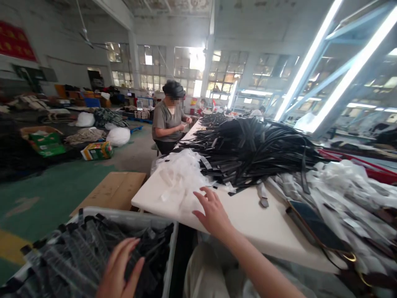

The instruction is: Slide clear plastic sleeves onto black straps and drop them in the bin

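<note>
My left hand (119,271) hangs over a plastic bin (176,244) at the lower left, its fingers apart and nothing between them. Dark strips in clear wrapping (83,248) fill that bin. Above the near edge of the white table (248,219), my right hand (214,211) is spread and holds nothing. It is nearest to a heap of thin white translucent plastic (181,174) on the table's left part. Behind lies a large pile of black straps (248,149). One strap end (263,196) in clear wrap rests in front of the pile.
A phone-like dark object (319,223) and more white wrapping (344,182) lie at the table's right. Cardboard (114,190) is beyond the bin. A person (169,122) works at the table's far left side.
</note>
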The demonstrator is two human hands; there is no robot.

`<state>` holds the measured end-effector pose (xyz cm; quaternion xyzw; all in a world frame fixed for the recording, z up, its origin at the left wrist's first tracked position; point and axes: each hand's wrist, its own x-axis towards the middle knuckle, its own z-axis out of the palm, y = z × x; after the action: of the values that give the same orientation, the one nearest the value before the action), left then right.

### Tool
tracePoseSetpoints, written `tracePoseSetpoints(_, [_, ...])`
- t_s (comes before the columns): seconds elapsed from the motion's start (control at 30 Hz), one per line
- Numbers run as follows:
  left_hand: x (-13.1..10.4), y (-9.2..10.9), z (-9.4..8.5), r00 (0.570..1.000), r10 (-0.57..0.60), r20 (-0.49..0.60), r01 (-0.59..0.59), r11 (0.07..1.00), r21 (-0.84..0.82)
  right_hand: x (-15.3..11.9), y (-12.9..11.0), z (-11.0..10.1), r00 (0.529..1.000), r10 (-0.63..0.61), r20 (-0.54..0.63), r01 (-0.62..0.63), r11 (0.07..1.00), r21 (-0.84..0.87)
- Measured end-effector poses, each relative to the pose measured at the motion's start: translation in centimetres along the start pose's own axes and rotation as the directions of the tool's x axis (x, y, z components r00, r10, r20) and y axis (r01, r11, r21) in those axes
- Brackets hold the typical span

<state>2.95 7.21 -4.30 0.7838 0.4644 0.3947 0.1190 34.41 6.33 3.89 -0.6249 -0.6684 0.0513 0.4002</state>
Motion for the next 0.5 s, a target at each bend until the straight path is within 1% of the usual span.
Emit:
tracePoseSetpoints(0.03, [2.1, 2.2, 1.0, 0.994, 0.092, 0.059, -0.094, 0.995, 0.018, 0.9, 1.1, -0.9, 1.0, 0.009, 0.001, -0.009, 0.999, -0.034])
tracePoseSetpoints(0.07, [4.2, 4.3, 2.0, 0.977, 0.176, 0.119, -0.18, 0.983, 0.021, 1.5, 2.0, -1.5, 1.0, 0.026, 0.009, -0.025, 0.999, -0.036])
tracePoseSetpoints(0.1, [6.2, 6.2, 3.2, 0.945, 0.269, 0.187, -0.275, 0.961, 0.007, 1.8, 2.9, -1.7, 0.999, 0.046, 0.008, -0.046, 0.999, -0.017])
tracePoseSetpoints(0.13, [8.0, 8.0, 4.4, 0.905, 0.336, 0.261, -0.346, 0.938, -0.01, 1.9, 3.7, -1.8, 0.998, 0.066, -0.008, -0.066, 0.998, 0.007])
tracePoseSetpoints(0.17, [9.7, 9.6, 5.7, 0.871, 0.375, 0.318, -0.39, 0.921, -0.018, 1.8, 4.3, -1.9, 0.996, 0.085, -0.036, -0.084, 0.996, 0.031])
tracePoseSetpoints(0.23, [12.3, 12.2, 8.1, 0.817, 0.384, 0.43, -0.423, 0.906, -0.004, 1.1, 5.3, -2.3, 0.986, 0.126, -0.107, -0.116, 0.989, 0.089])
tracePoseSetpoints(0.3, [13.8, 13.9, 10.3, 0.787, 0.346, 0.511, -0.421, 0.906, 0.036, 0.0, 6.2, -3.4, 0.967, 0.182, -0.177, -0.153, 0.974, 0.168])
tracePoseSetpoints(0.33, [14.3, 14.5, 11.2, 0.78, 0.326, 0.535, -0.418, 0.907, 0.055, -0.6, 6.7, -4.1, 0.953, 0.22, -0.208, -0.175, 0.962, 0.211])
tracePoseSetpoints(0.4, [14.6, 15.1, 12.6, 0.778, 0.301, 0.551, -0.411, 0.908, 0.083, -2.1, 7.8, -6.0, 0.915, 0.305, -0.264, -0.224, 0.929, 0.296])
tracePoseSetpoints(0.47, [14.5, 15.1, 13.5, 0.781, 0.288, 0.554, -0.408, 0.907, 0.104, -3.8, 9.0, -8.3, 0.863, 0.385, -0.327, -0.261, 0.894, 0.366])
tracePoseSetpoints(0.5, [14.4, 15.0, 13.7, 0.781, 0.281, 0.558, -0.407, 0.906, 0.113, -4.7, 9.6, -9.6, 0.815, 0.439, -0.378, -0.265, 0.863, 0.43])
